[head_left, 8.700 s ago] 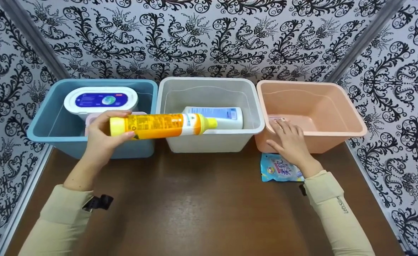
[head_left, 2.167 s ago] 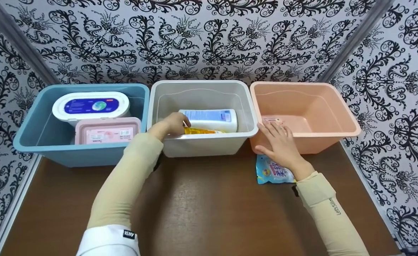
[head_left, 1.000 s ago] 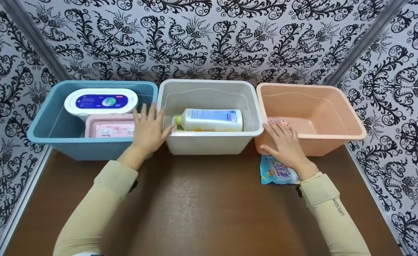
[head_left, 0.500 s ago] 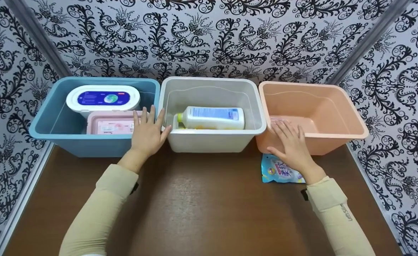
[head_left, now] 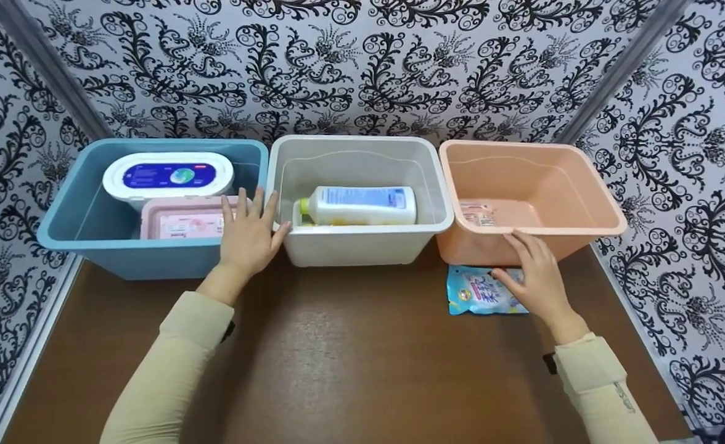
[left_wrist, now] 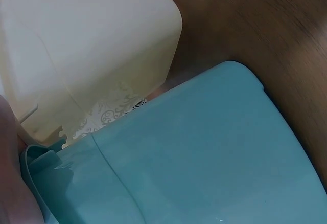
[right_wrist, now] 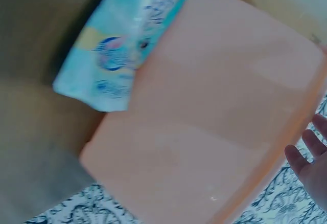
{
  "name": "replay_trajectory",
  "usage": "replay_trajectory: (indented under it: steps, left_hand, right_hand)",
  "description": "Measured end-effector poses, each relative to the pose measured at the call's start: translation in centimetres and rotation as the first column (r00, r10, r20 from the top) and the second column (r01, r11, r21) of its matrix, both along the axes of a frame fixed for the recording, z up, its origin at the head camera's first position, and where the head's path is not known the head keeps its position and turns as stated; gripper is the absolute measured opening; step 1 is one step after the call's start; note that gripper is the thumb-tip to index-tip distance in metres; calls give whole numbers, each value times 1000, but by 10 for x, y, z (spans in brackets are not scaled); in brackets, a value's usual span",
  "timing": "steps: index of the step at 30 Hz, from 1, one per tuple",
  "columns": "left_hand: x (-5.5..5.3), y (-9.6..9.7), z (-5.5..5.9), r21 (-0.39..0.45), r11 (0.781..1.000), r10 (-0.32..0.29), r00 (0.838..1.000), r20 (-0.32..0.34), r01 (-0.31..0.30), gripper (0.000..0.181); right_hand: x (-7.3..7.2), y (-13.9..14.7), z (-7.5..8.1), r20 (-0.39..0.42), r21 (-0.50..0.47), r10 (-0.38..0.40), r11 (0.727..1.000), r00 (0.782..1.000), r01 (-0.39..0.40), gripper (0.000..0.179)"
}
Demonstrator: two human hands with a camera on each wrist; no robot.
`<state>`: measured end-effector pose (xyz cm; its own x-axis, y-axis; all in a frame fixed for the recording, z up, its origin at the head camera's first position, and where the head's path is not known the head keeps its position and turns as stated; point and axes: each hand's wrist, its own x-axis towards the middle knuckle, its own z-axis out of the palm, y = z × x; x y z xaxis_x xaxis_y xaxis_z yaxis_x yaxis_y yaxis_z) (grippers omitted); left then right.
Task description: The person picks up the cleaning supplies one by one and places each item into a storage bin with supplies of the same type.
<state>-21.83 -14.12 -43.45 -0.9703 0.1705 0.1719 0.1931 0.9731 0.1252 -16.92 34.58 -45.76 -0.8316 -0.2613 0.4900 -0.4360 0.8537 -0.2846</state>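
My left hand (head_left: 248, 237) rests with spread, straight fingers at the adjoining rims of the blue bin (head_left: 147, 259) and the light grey bin (head_left: 356, 250). It holds nothing. My right hand (head_left: 538, 277) is at the front of the peach bin (head_left: 547, 172), fingertips by its rim, thumb over a blue pouch (head_left: 476, 293). No grip shows there. The pouch lies on the table against the bin's front; in the right wrist view the pouch (right_wrist: 115, 50) looks apart from the fingers. Inside the grey bin lies a white bottle (head_left: 362, 206) with a yellow-green cap; a yellow sliver shows below it.
In the blue bin stand a white oval tub (head_left: 168, 179) and a pink box (head_left: 184, 222). A small pinkish packet (head_left: 478, 214) lies in the peach bin. The bins stand in a row on the brown table (head_left: 338, 357), before a patterned wall (head_left: 362, 74).
My left hand lowered the yellow-orange bottle into the grey bin, let go and came back to the bin rims. Just now my right hand shifted right and down from the peach rim.
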Motion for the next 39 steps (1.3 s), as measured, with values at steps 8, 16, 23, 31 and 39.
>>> replay_trajectory:
  steps: [8,16,23,31,39]
  left_hand:
    - [1,1,2,-10,1000,6,1000,14,-6,69]
    - [2,-1,2,9,1000,-6,1000,-3,6,68]
    - [1,0,2,9,1000,-7,1000,1,7,68]
    - [2,0,2,-1,1000,-4,1000,-2,4,68]
    - [2,1,3,3,1000,-5,1000,-8,5,68]
  right_hand:
    - [14,18,-16,-76,-64,-108,993,991,103,66]
    - [13,35,-35,38,23,-256,967,966,255,58]
    - [9,47,-46,187,145,-375,925,908,352,64]
    - [5,51,-51,410,253,-443,895,797,368,83]
    - [-1,52,-55,579,313,-486,874,655,372,80]
